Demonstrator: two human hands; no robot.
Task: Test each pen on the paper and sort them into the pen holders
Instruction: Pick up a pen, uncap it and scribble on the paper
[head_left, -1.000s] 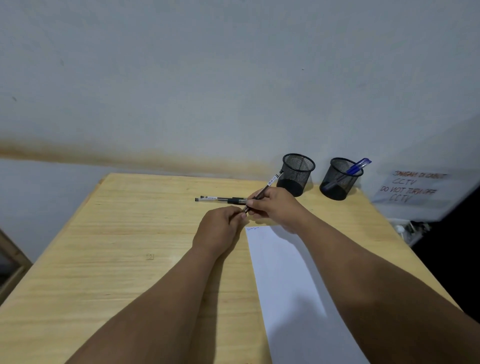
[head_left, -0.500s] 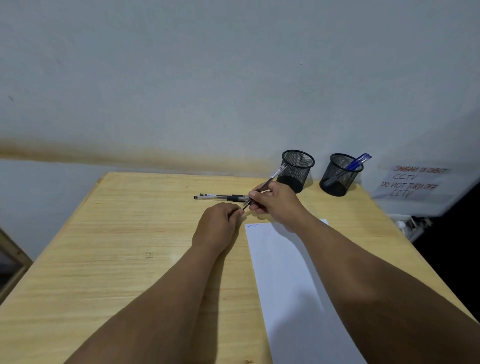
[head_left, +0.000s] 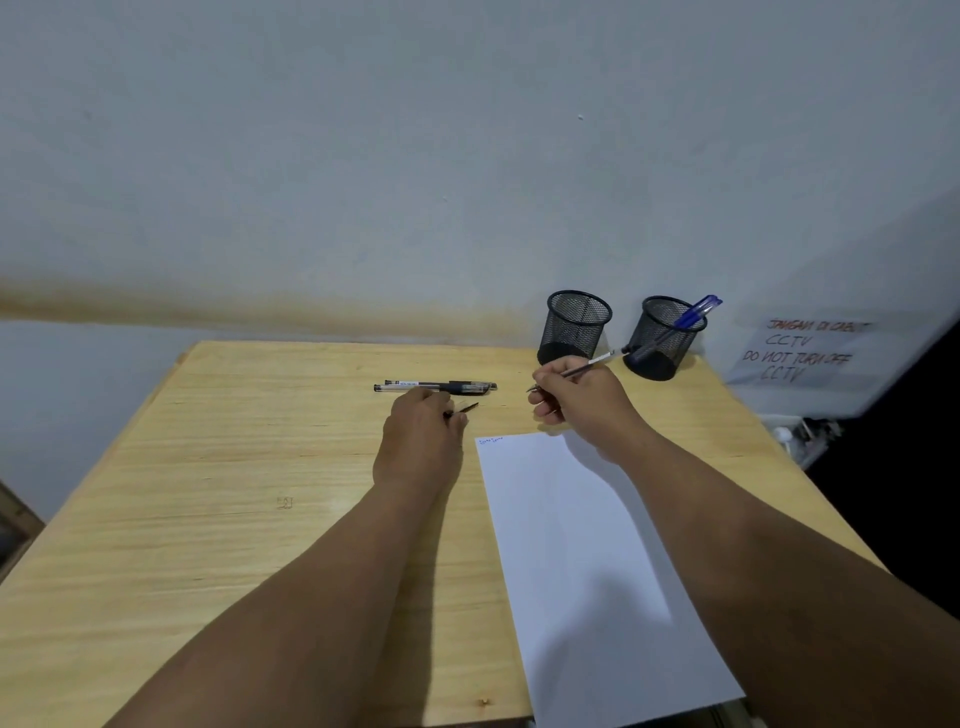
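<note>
On my feed the two hands sit apart above the top edge of the paper (head_left: 587, 561), which lies on the right half of the wooden counter (head_left: 208, 519) with a small blue scribble at its upper left corner. My right hand (head_left: 582, 400), right of centre, is curled round a thin pen (head_left: 592, 365); its tip pokes out toward the frame's left and its back end points up and right, toward the gap between the holders. My left hand (head_left: 421, 441), at frame centre, pinches a small dark pen cap (head_left: 464, 409) at its fingertips, just off the paper's upper left corner. Just above that hand, two black pens (head_left: 436, 386) lie side by side on the counter, running left to right. At the counter's far right edge stand two black mesh pen holders: the left holder (head_left: 576, 325) shows nothing inside, and the right holder (head_left: 662, 338) has a blue pen (head_left: 693, 313) leaning out of it. A handwritten CCTV notice (head_left: 800, 353) hangs at the frame's right.
</note>
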